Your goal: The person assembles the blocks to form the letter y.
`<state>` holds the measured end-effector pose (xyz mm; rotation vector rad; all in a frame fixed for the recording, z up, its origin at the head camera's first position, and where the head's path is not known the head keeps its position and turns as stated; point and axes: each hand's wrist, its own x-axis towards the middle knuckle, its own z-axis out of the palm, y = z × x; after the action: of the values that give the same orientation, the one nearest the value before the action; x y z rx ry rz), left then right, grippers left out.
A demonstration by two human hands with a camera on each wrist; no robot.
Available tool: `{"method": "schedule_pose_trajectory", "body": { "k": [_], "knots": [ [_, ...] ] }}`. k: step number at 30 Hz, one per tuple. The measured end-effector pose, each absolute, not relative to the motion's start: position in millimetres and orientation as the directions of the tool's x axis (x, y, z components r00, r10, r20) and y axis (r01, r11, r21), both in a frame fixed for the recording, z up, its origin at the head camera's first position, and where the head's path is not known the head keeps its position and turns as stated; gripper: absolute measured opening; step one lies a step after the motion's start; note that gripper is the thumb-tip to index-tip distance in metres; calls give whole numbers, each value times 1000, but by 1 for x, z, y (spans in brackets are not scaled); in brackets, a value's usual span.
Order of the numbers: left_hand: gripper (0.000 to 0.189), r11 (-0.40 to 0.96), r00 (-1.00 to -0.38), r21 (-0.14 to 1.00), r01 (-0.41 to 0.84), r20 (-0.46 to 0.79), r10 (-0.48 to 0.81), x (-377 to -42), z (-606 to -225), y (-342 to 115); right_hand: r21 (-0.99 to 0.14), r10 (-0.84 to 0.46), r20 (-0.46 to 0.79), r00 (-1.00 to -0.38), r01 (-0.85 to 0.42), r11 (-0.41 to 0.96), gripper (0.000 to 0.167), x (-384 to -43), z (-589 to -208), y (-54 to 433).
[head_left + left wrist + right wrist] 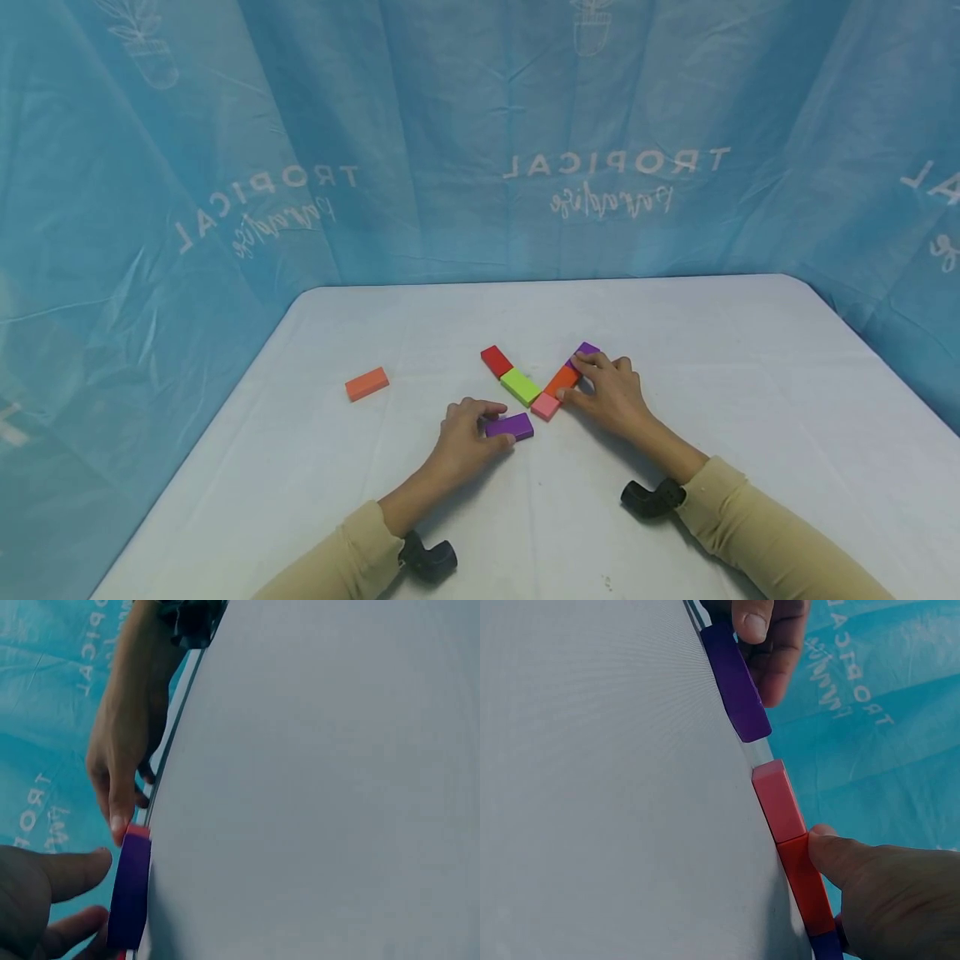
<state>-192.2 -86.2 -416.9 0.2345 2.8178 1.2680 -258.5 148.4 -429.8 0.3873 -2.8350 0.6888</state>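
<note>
My left hand [468, 442] has its thumb and fingers bent about the long sides of a purple block [510, 427]. In the right wrist view, the left thumb overlaps this block's upper edge. My right hand [609, 392] spans a red-orange block [562, 381], thumb at its near end and index finger by its far end. Beyond it lies a second purple block [588, 348], partly covered by the fingers. At the near end a pink block [780, 799] meets the red-orange one. A lime green block [521, 387] and a red block [496, 362] slant away to the left, forming a V with them.
A light orange block [367, 384] lies apart at the left on the white-covered table [300, 500]. Blue printed curtains [450, 208] hang behind and beside the table. Black wrist devices [652, 498] stick out below both cuffs, close over the tabletop.
</note>
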Motion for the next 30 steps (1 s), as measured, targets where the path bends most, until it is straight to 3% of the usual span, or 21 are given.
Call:
{"method": "schedule_pose_trajectory", "body": {
  "k": [10,20,30],
  "knots": [
    [43,643,-960,744,181,-7,279,-198,-412,-117,-435,-205,231,-951,-290,852,63,-259,-428,148],
    [49,600,-878,751,278,-55,475,-215,-412,-137,-430,-208,234,-950,-293,854,64,-259,-429,148],
    [50,574,-807,737,356,-66,587,-227,-413,-136,-436,-202,225,-953,-284,854,63,-259,-430,148]
  ]
}}
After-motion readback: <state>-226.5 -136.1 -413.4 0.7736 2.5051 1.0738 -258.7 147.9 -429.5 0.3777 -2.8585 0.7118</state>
